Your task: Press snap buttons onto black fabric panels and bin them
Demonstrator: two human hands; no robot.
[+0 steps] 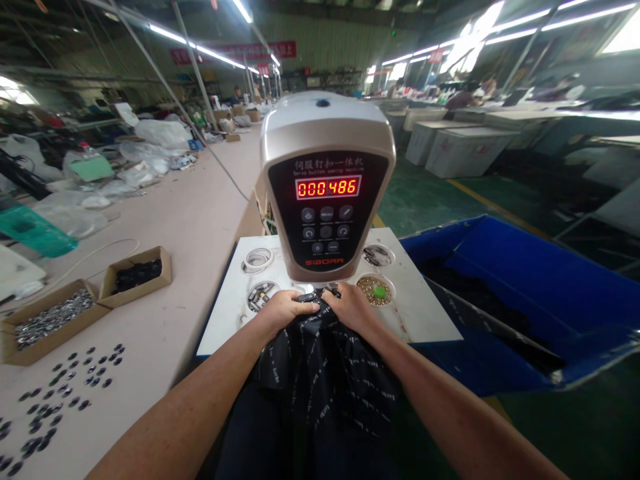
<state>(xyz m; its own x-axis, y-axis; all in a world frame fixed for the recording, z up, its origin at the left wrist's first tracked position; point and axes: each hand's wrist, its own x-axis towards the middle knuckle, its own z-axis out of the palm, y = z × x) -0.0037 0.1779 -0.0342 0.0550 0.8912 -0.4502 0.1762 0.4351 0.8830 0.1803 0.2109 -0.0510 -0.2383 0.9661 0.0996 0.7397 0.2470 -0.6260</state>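
Black cloth with white lettering (320,360) hangs from the front of the button machine (327,133) down over my lap. Its upper edge is gripped by my left hand (287,308), thumb pressed on top. My right hand (350,305) pinches the same edge just to the right. Both hands are close together under the machine head, whose red display reads 000486. The cloth and fingers hide the exact working point. On the white machine table (420,320), a cup of small brass-coloured parts (373,291) with a green piece lies beyond my right hand; a cup of metal pieces (261,297) sits by my left.
On the long table (200,200) at left are a box of silvery parts (55,320), a box of black parts (137,273) and several scattered dark round pieces (65,390). A blue bin (500,260) with dark cloth stands right. Plastic bags (160,133) lie further back.
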